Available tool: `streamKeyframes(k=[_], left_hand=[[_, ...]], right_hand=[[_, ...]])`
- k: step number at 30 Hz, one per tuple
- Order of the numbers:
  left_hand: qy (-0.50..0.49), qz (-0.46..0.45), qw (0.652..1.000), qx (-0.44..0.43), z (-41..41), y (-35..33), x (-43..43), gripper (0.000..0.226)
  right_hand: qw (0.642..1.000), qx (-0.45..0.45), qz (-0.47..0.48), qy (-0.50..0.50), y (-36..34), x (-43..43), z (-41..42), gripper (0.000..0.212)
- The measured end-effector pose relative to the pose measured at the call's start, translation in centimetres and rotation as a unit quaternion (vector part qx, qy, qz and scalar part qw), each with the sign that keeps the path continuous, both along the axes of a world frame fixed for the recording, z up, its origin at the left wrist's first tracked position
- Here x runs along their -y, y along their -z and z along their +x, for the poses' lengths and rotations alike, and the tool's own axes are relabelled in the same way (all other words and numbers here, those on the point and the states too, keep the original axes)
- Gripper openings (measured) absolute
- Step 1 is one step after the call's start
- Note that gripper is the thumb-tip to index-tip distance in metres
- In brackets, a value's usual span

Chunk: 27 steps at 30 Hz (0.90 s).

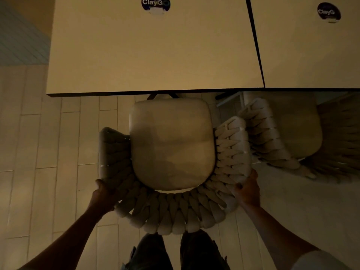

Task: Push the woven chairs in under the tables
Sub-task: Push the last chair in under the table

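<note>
Looks like a café or food-court dining area, not a home. Two identical pale square tops, left table [155, 55] and right table [311, 55], set edge to edge with a thin dark gap between. Same round "ClayGo" sticker [155, 3] on the left one, second sticker [328, 12] on the right. Matching seating: woven chair [171, 211] with cushioned seat [171, 143] at left table, second woven chair [272, 143] just beside it at right table. Pale plank-pattern tile floor [48, 152]. Dim warm lighting.
</note>
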<state>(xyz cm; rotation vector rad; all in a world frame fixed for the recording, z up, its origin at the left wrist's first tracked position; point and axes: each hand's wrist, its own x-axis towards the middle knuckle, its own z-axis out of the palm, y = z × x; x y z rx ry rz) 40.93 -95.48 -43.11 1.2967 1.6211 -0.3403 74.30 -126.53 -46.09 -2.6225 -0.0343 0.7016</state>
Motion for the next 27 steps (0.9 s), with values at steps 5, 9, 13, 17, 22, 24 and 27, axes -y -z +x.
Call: streamKeyframes(k=[5, 9, 13, 17, 22, 24, 27], left_hand=[[0.005, 0.005, 1.0, 0.023, 1.4, 0.1, -0.6, 0.043], [0.014, 0.009, 0.999, 0.03, 2.9, 0.3, -1.8, 0.058], [0.025, 0.026, 0.999, 0.039, 4.3, 0.6, -3.0, 0.038], [0.03, 0.022, 0.999, 0.038, 5.0, 0.8, -3.2, 0.046], [0.035, 0.035, 0.998, 0.033, 5.4, 0.6, -3.1, 0.04], [0.031, 0.04, 0.998, 0.032, 5.4, 0.5, -3.2, 0.045], [0.012, 0.035, 0.999, 0.033, 5.0, 0.5, -3.5, 0.049]], right_hand=[[1.0, -0.006, 0.003, 0.009, -0.5, -0.1, 1.6, 0.087], [1.0, -0.011, 0.009, 0.003, -0.6, -1.5, 3.8, 0.089], [1.0, -0.013, 0.002, 0.003, -0.6, -3.2, 5.5, 0.089], [1.0, -0.018, -0.005, 0.005, -0.2, -3.4, 6.3, 0.092], [1.0, -0.022, -0.008, 0.005, 0.2, -3.5, 6.7, 0.094], [1.0, -0.023, -0.013, 0.005, 0.3, -3.5, 6.7, 0.097], [0.999, -0.019, -0.025, -0.008, 0.6, -3.5, 6.6, 0.098]])
